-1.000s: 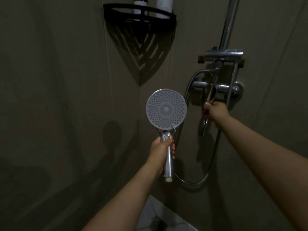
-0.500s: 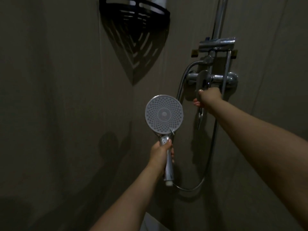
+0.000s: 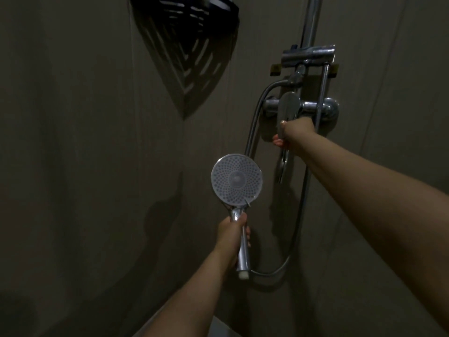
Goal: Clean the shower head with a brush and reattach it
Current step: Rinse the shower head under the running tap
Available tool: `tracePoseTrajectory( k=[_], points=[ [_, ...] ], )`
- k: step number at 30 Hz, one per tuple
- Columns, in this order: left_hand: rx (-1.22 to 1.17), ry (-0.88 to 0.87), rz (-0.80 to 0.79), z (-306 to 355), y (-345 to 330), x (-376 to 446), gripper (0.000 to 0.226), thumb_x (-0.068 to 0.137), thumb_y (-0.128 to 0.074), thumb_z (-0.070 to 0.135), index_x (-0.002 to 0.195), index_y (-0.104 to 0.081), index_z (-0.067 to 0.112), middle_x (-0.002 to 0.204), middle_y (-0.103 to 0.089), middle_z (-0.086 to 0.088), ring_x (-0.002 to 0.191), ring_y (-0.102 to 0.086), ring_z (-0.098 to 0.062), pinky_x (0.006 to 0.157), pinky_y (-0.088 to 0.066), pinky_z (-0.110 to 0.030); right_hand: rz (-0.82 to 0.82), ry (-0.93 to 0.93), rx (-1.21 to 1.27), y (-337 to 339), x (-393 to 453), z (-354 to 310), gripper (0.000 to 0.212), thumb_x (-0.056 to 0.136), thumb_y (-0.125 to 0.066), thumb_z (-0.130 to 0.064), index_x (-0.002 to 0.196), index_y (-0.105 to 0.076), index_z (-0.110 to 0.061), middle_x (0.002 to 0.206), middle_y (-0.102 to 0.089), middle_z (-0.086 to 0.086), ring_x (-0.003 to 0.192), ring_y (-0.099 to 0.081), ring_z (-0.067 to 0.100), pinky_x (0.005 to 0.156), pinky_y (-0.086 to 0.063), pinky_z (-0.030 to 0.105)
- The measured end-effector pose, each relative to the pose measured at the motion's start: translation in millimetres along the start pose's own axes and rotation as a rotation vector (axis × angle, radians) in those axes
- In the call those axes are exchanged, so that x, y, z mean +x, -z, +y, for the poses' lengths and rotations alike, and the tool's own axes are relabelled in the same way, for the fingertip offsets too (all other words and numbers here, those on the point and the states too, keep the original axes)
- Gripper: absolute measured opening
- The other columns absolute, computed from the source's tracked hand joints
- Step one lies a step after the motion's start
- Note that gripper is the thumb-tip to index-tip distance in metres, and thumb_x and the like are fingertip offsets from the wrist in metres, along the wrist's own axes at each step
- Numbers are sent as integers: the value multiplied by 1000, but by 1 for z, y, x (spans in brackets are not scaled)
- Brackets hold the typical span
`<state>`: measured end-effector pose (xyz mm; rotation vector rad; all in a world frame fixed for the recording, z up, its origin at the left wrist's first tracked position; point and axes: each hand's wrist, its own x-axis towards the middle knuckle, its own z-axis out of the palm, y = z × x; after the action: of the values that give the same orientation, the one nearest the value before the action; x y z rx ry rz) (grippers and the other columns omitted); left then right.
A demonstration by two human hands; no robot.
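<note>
1. The left hand (image 3: 232, 235) was closed around the chrome handle of the shower head (image 3: 236, 179), holding it upright with the nozzle face turned toward the camera. The shower head sat in mid-air, off its mount, well below the slider bracket (image 3: 308, 55) on the riser rail (image 3: 312, 20).
2. The right hand (image 3: 295, 133) was closed on the lower end of the mixer lever (image 3: 286, 110); thumb and fingertips pinched it.
3. Risk, spray: if the lever opened the valve with the face aimed at the person, water would likely strike the person and the camera. Cause: nozzle direction.
4. Risk, slip: a wet chrome handle held one-handed could rotate or drop. Cause: hose (image 3: 295, 244) recoil under pressure.
5. Risk, snag: the hose looped low beside the handle base and could pull against the wrist during reattachment.
6. No brush was visible, so whether scrubbing had been done could not be judged.
7. The corner caddy (image 3: 192, 27) hung above, well apart from both hands.
</note>
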<state>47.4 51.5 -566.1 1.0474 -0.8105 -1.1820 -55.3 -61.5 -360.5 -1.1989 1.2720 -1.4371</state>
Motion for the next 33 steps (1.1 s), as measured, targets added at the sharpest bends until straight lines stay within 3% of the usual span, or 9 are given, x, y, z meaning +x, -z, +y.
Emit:
tracePoseTrajectory(
  k=[6, 15, 22, 25, 27, 29, 31, 33],
  points=[
    [10, 91, 22, -28, -6, 7, 16, 91, -50, 16, 76, -51, 11, 54, -49, -6, 39, -45, -12, 40, -39, -20, 12, -29, 6, -2, -2, -2, 31, 94, -44, -12, 116, -53, 8, 68, -54, 19, 53, -56, 24, 41, -41, 25],
    [69, 129, -13, -52, -20, 10, 12, 92, -51, 19, 87, -52, 7, 56, -48, -6, 43, -45, -14, 39, -38, -19, 68, -126, 109, -1, 3, -3, 34, 97, -37, -19, 108, -57, 6, 66, -54, 16, 47, -51, 20, 34, -39, 14],
    [88, 157, -68, -62, -29, 14, 12, 91, -50, 20, 88, -51, 8, 59, -49, -6, 49, -45, -15, 44, -39, -21, -26, -47, 88, 5, -12, -4, 28, 98, -42, -17, 119, -48, 0, 75, -53, 13, 58, -54, 17, 36, -45, 18],
    [108, 175, -85, -60, -32, 16, 14, 92, -50, 20, 86, -52, 8, 59, -49, -7, 48, -45, -16, 46, -39, -22, -75, 178, -130, 15, -23, 7, 32, 99, -41, -26, 115, -51, -1, 71, -58, 11, 53, -55, 17, 44, -48, 23],
    [119, 184, -102, -62, -34, 16, 15, 92, -50, 20, 83, -52, 8, 58, -49, -7, 46, -46, -15, 45, -39, -21, -25, 355, -203, 28, -26, 28, 32, 98, -40, -29, 90, -61, -5, 61, -57, 8, 47, -52, 18, 47, -46, 28],
    [116, 195, -114, -64, -36, 17, 18, 91, -50, 21, 78, -52, 8, 57, -49, -6, 42, -46, -14, 43, -39, -19, 132, 449, -271, 46, -28, 59, 38, 97, -43, -28, 64, -57, -14, 56, -55, 5, 51, -54, 21, 54, -47, 33],
    [118, 218, -129, -66, -38, 18, 19, 91, -50, 21, 77, -53, 9, 57, -50, -6, 43, -47, -15, 44, -40, -20, 218, 395, -349, 64, -34, 95, 32, 96, -46, -29, 68, -56, -15, 63, -55, 4, 64, -57, 22, 55, -44, 27],
    [127, 239, -146, -65, -41, 18, 18, 91, -49, 21, 79, -54, 9, 58, -50, -6, 47, -48, -16, 46, -40, -22, 85, 248, -441, 73, -38, 131, 14, 89, -59, -28, 87, -55, -15, 74, -55, 1, 74, -56, 19, 54, -40, 22]
  ],
)
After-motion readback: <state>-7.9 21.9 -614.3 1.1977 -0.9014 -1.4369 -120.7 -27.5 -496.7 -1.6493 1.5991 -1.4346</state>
